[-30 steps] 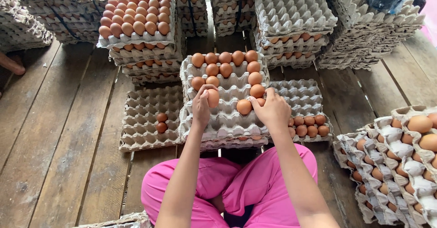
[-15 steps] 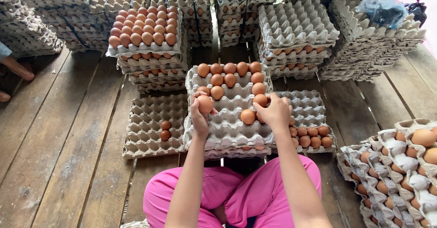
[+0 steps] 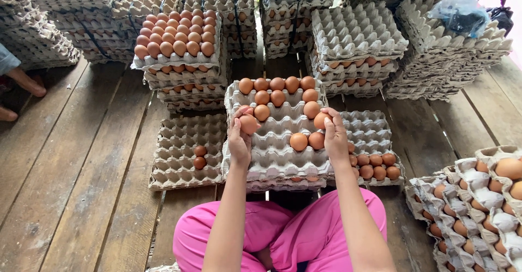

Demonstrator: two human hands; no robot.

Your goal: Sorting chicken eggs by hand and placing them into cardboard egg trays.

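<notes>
Above the half-filled egg tray (image 3: 277, 152), her left hand (image 3: 239, 141) pinches a brown egg (image 3: 249, 123) at its fingertips. Opposite, the right hand (image 3: 335, 139) grips another egg (image 3: 321, 120), with more eggs lying just beside it.

Eggs in hands — one in left hand (image 3: 240, 141), one in right hand (image 3: 335, 136); loose in tray (image 3: 283, 160) between them — ten; left-side tray (image 3: 179, 171) — two.

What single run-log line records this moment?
left hand: holds brown egg | right hand: holds second brown egg | below: grey pulp egg tray, partly filled
</notes>
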